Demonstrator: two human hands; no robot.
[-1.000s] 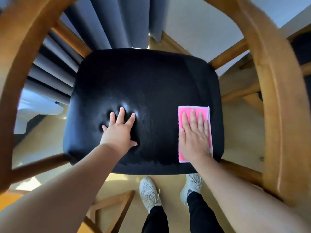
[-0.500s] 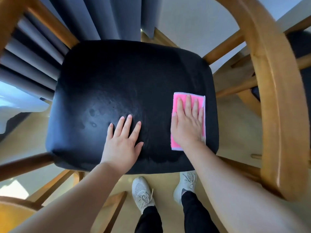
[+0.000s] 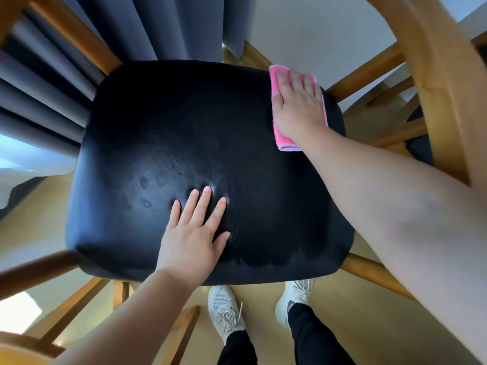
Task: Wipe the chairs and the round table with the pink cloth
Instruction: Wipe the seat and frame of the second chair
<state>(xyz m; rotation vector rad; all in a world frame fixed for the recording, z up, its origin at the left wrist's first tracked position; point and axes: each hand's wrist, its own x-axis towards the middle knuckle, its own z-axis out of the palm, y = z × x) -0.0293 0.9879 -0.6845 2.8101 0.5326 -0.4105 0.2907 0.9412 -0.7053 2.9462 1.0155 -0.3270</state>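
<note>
I look straight down on a wooden chair with a black padded seat [image 3: 184,143]. My right hand [image 3: 297,101] lies flat on the folded pink cloth [image 3: 286,143] at the seat's far right corner, pressing it to the leather. My left hand [image 3: 192,233] rests flat on the near middle of the seat, fingers spread, holding nothing. Damp streaks and finger marks show on the leather near the left hand. The round table is out of view.
The chair's curved wooden back rail [image 3: 432,75] arcs around the right side, its spindles [image 3: 369,72] running down to the seat. Grey curtains [image 3: 163,25] hang behind. A second chair [image 3: 419,151] stands at the right. My white shoes [image 3: 226,312] stand on the wooden floor below.
My right hand has slid the pink cloth from the near right part of the seat up to the far right corner. My left hand has stayed near the seat's front middle.
</note>
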